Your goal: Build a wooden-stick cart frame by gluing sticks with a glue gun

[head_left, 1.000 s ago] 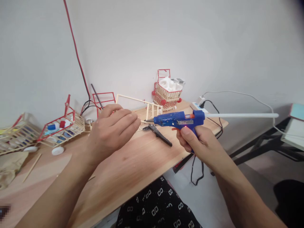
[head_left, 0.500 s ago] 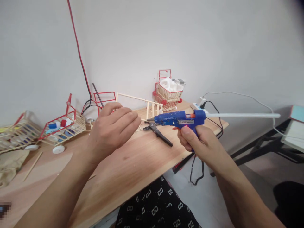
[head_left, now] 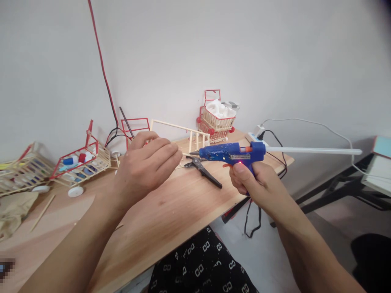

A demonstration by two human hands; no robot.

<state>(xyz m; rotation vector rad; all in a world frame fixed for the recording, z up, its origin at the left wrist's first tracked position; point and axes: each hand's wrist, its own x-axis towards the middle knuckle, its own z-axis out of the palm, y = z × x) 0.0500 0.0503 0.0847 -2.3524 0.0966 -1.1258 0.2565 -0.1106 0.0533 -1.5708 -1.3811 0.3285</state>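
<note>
We hold a thin wooden stick (head_left: 185,154) pinched between the fingertips of our left hand (head_left: 143,167), above the wooden table (head_left: 171,207). Our right hand (head_left: 255,183) is closed around the grip of the blue glue gun (head_left: 230,152), forefinger on the trigger, a long white glue rod (head_left: 311,150) trailing from its back. Compared with a second ago, both hands have drifted only slightly rightward; the nozzle remains at the stick's free end, so we judge glue is being applied there. Black pliers (head_left: 204,171) lie just below the nozzle. A pale stick frame (head_left: 183,132) and a red-trimmed toy cart (head_left: 216,116) stand behind
</note>
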